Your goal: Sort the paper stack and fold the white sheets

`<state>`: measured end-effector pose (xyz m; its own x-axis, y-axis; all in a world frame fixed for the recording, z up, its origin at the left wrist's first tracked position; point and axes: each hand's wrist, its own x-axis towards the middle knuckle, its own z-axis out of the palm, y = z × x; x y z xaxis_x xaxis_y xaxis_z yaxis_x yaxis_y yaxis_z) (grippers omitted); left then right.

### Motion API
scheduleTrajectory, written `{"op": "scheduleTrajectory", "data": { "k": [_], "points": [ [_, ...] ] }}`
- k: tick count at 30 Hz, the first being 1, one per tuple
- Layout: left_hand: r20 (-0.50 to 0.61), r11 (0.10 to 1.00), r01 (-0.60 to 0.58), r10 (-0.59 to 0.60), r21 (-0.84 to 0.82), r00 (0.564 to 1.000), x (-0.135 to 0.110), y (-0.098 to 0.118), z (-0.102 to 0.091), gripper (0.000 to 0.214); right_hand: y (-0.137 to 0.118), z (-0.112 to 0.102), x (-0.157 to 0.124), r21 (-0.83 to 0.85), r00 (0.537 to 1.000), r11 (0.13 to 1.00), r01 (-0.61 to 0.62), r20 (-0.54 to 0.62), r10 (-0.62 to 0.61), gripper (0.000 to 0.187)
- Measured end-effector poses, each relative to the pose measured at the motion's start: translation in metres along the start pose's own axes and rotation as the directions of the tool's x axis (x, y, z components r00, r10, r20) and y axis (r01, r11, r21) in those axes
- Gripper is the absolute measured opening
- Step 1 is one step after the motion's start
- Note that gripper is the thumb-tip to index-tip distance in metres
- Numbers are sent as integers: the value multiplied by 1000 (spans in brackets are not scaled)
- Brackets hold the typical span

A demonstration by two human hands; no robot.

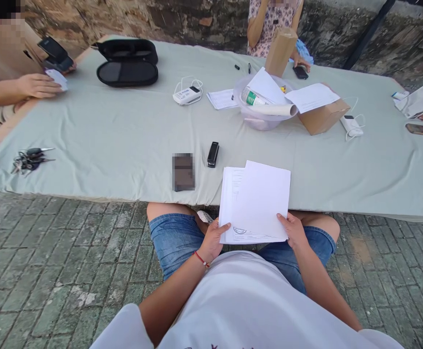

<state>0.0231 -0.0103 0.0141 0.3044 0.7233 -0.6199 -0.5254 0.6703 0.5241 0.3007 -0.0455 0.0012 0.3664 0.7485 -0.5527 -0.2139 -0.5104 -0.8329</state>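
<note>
A stack of white papers point(257, 203) is held over my lap, its far part reaching over the table's near edge. The top sheet lies shifted to the right of those beneath, and a dark round stamp shows near the lower left. My left hand point(213, 238) pinches the lower left corner, thumb on top. On the right side, my right hand point(292, 229) grips the papers, thumb over the top sheet. Fingers under the stack are hidden. Beyond the papers lie a black stapler point(213, 154) and a blurred-out dark flat item point(183, 172).
On the cloth-covered table point(124, 140) lie keys point(31, 160), an open black case point(127, 63) and a white corded device point(188, 94). A plastic basin point(264, 123) holds papers and a bottle, beside a cardboard box point(324, 118). Other people sit at the left, far and right sides.
</note>
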Motion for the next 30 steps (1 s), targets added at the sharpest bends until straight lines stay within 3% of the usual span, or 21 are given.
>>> {"op": "scheduleTrajectory", "data": {
  "k": [15,30],
  "points": [
    [-70,999,-32,31,-16,997,5,-4,-3,51,-3,-1,-2,25,999,1000,19,44,-20,47],
    [3,997,52,-52,-59,999,4,-3,-7,37,-4,2,-2,75,997,995,-63,57,59,43]
  ]
}}
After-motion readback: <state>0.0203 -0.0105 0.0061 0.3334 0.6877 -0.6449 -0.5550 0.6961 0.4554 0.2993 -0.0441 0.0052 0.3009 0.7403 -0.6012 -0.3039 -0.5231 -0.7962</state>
